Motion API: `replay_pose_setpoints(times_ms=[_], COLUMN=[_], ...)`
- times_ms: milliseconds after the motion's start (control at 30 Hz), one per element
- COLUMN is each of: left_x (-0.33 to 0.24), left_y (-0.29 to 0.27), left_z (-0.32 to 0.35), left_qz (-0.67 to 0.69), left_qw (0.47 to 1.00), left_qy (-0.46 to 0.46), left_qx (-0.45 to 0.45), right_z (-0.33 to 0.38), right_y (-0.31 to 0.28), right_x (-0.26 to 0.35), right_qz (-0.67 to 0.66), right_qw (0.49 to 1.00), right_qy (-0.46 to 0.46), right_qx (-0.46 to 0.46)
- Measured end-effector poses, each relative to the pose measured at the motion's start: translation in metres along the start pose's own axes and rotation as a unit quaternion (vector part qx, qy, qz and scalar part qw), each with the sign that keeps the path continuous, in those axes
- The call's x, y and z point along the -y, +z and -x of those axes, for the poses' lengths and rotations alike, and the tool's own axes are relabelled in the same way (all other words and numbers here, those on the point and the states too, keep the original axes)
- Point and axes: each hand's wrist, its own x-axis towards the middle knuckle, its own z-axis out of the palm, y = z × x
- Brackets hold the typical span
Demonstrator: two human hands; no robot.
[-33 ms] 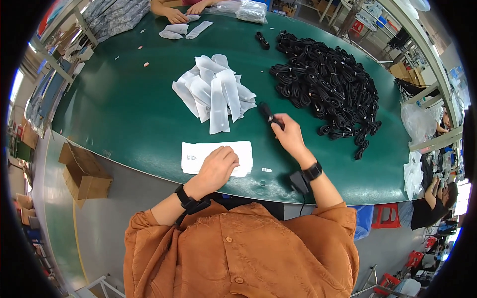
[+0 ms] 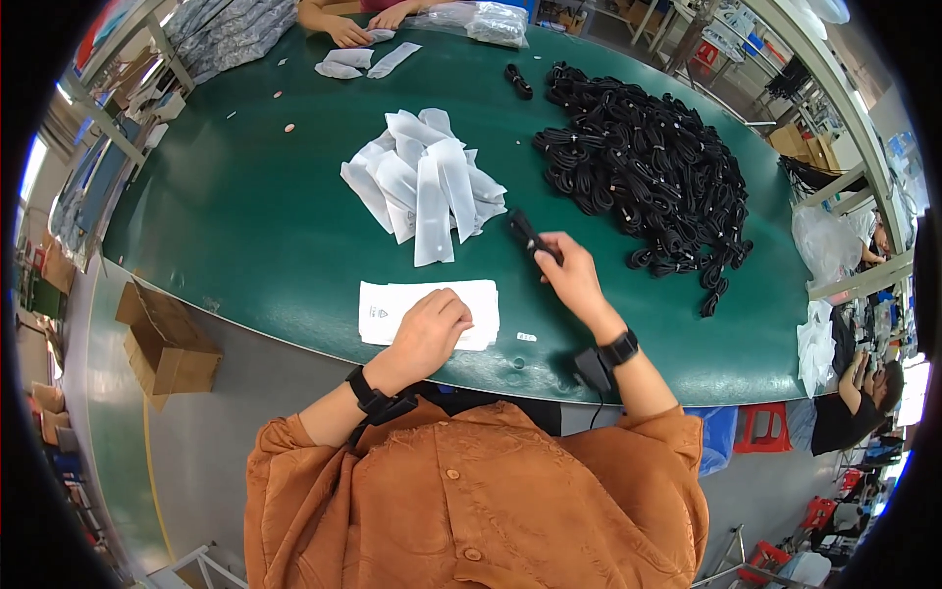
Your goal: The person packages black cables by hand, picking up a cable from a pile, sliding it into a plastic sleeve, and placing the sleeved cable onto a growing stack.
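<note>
My right hand (image 2: 569,270) is closed around one end of a coiled black cable (image 2: 527,232), just above the table. The cable's free end slants up and to the left, near the pile of filled white sleeves (image 2: 432,211). My left hand (image 2: 434,322) lies on a flat stack of white sleeves (image 2: 388,299) at the near edge. Its fingers are curled together over the right part of the stack, and the fingertips are hidden. To the right spreads a large heap of coiled black cables (image 2: 638,162).
A small white label (image 2: 527,337) lies near the front edge of the green table (image 2: 265,236). One loose cable coil (image 2: 517,81) lies left of the heap. Across the table, another person's hands (image 2: 348,31) handle sleeves. An open cardboard box (image 2: 172,344) stands on the floor at left.
My right hand has shifted slightly down and to the right, and the cable in it has tipped further to the left. My left hand stays on the stack.
</note>
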Motion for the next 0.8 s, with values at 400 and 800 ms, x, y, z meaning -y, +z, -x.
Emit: replay_pose_setpoints(times_ms=[400, 800], left_x=[-0.001, -0.022], left_y=[-0.002, -0.015], left_z=[-0.001, -0.013], left_qz=[0.296, 0.107], left_qw=[0.925, 0.989], left_qy=[-0.236, 0.100], left_qx=[-0.033, 0.006], right_z=[0.092, 0.081], right_y=[-0.021, -0.010], right_x=[0.074, 0.038], right_qz=[0.126, -0.366], right_qw=[0.955, 0.840], right_qy=[-0.252, 0.299], right_qx=[0.094, 0.265])
